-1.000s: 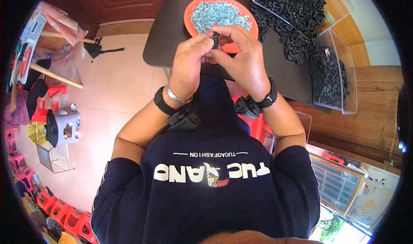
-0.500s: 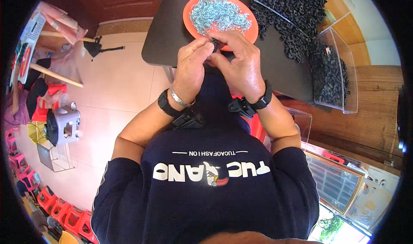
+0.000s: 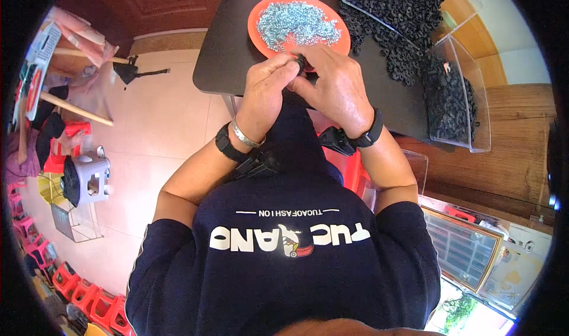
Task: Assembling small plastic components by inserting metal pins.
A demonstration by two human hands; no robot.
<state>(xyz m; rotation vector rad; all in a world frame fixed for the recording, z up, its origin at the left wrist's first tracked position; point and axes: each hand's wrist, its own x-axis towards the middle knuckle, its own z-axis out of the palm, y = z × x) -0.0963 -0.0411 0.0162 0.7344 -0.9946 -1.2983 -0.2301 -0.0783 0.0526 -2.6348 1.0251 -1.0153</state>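
Note:
My left hand (image 3: 264, 90) pinches a small black part (image 3: 300, 64) between thumb and fingers, just beyond the near edge of the dark table. From the other side my right hand (image 3: 339, 87) closes on the same part, its index finger bent over the top and its thumb below. Its fingertips are partly hidden, so a smaller piece between them could not be seen. Right behind the hands lies an orange plate (image 3: 253, 28) with a heap of small shiny silver metal pieces (image 3: 296, 23).
Loose black ring-like parts (image 3: 406, 57) spread over the table's right, spilling from a clear tub. Another clear box (image 3: 483, 122) of black pieces stands at the right edge. Left on the floor are a grey-white stool (image 3: 93, 173) and red stools (image 3: 83, 291); another person sits at far left.
My right hand and wrist have shifted slightly right and down, with the fingers turning a little on the black part. My left hand keeps its pinch. The whole view has moved slightly.

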